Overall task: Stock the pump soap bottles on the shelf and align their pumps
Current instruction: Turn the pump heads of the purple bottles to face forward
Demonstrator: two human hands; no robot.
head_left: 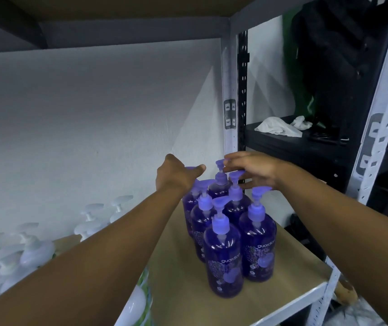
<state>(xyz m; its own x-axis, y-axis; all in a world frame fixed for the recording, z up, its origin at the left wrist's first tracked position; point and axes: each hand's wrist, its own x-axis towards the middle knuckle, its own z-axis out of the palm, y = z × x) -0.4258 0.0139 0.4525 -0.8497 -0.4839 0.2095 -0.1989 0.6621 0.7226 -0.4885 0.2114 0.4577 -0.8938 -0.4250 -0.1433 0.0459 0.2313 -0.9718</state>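
Note:
Several purple pump soap bottles [225,260] stand in two rows on the brown shelf board [178,274], near its right end. My left hand [176,175] reaches over the back left bottle, its fingers pinching that bottle's pump head [190,168]. At the back right, my right hand [254,170] holds the pump head [220,163] of the rear bottle with its fingertips. The front bottles' pumps [221,201] point in differing directions.
White pump bottles [33,250] crowd the left part of the shelf. A grey metal upright [230,97] stands just behind my right hand. A neighbouring dark shelf [305,142] carries a white cloth [277,125] and dark items. A white wall backs the shelf.

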